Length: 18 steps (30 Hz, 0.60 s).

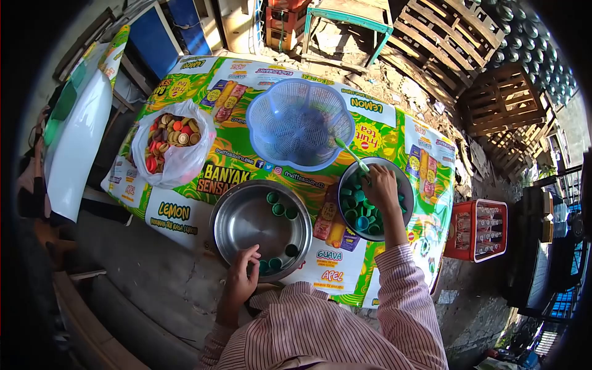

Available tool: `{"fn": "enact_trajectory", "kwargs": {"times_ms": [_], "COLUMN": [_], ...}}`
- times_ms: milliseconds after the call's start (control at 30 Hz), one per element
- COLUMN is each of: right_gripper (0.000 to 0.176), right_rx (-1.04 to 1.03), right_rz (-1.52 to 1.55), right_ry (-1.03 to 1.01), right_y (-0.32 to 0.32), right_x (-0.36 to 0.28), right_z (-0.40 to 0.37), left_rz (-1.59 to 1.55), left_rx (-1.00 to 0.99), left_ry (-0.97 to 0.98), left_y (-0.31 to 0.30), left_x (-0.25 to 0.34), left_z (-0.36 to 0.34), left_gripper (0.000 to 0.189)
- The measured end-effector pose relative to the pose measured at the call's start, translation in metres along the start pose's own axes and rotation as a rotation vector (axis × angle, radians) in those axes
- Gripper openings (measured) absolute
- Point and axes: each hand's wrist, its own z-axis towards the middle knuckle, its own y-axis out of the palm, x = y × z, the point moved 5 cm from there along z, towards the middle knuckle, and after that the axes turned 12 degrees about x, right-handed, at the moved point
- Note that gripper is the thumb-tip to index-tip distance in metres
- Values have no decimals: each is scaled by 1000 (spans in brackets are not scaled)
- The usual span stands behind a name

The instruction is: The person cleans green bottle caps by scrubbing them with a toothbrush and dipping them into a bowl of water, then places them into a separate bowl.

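Observation:
My right hand (381, 185) is closed round a thin brush with a pale handle and light green end (350, 151). It is over a dark-rimmed bowl (405, 185) full of green bottle caps (354, 203). My left hand (242, 274) rests at the near rim of a steel basin (246, 216), its fingers loosely bent and apart, nothing visible in them. Several green caps (278, 209) lie along the basin's right side and bottom. Behind stands a blue plastic colander (299, 117), with no caps visible in it.
A white plastic bag (200, 145) of red and gold caps stands on the left of the table, which has a printed green cover (333, 287). A red crate (456, 231) is beyond the right edge. Wooden pallets (447, 37) and a green-framed stand (345, 15) are behind.

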Motion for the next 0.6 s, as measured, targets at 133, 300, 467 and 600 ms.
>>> {"fn": "enact_trajectory", "kwargs": {"times_ms": [133,300,467,600], "right_gripper": [15,32,35,24], "right_rx": [65,56,222,260], "right_rz": [-171,-121,-225,-149], "right_ry": [81,212,395,442], "right_y": [-20,-17,17,3], "right_x": [13,-3,1,25], "right_z": [-8,-4,-7,-14], "left_rz": [-13,-25,29,29], "left_rx": [23,15,81,84], "left_ry": [-59,-16,2,-18], "left_y": [-3,-1,-4,-2], "left_x": [-10,-12,-18,-19], "left_z": [-7,-5,-4,-4], "left_gripper": [56,57,49,46]}}
